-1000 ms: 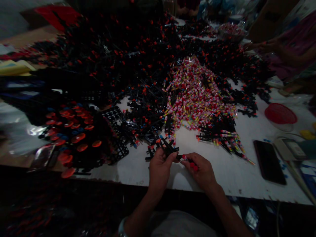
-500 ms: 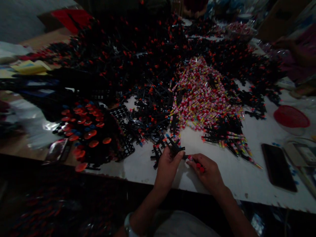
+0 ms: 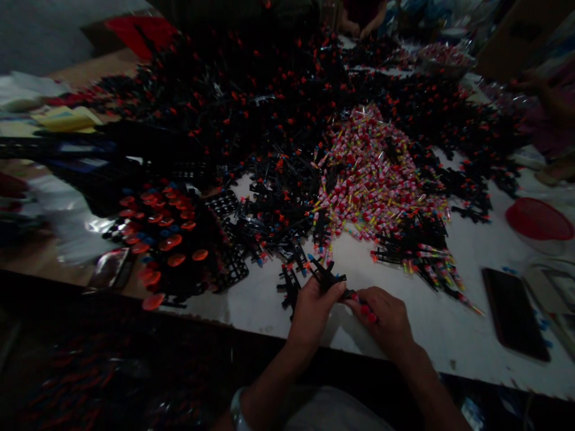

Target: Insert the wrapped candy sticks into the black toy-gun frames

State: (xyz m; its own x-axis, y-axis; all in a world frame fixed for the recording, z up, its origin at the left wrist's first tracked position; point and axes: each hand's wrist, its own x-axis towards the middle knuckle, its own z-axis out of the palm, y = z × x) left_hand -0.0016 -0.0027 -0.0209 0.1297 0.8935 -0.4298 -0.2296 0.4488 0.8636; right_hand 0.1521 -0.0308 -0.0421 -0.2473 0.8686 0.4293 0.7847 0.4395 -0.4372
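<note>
My left hand (image 3: 312, 314) is closed around a black plastic toy gun (image 3: 329, 277), its thumb lying along the top. Close against it, my right hand (image 3: 390, 314) grips small tubes with red ends (image 3: 369, 313), which stick out below the fingers. At the right end of the toy gun the two hands meet, and the fingertips partly hide the contact there. Other black toy guns (image 3: 290, 287) lie just left of my left hand. Beyond my hands rises a heap of small pink, white and yellow tubes (image 3: 372, 173).
Black toy guns with tubes attached (image 3: 424, 254) lie right of the heap. A phone (image 3: 514, 314) and a red mesh lid (image 3: 539, 218) are farther right. Orange-tipped pieces (image 3: 166, 239) stand at left. Another person's hands (image 3: 362, 29) show at the back.
The view has shifted slightly, so everything sits a little differently. My right hand has closed in on the toy gun; the tube between the hands is now mostly covered by fingers.
</note>
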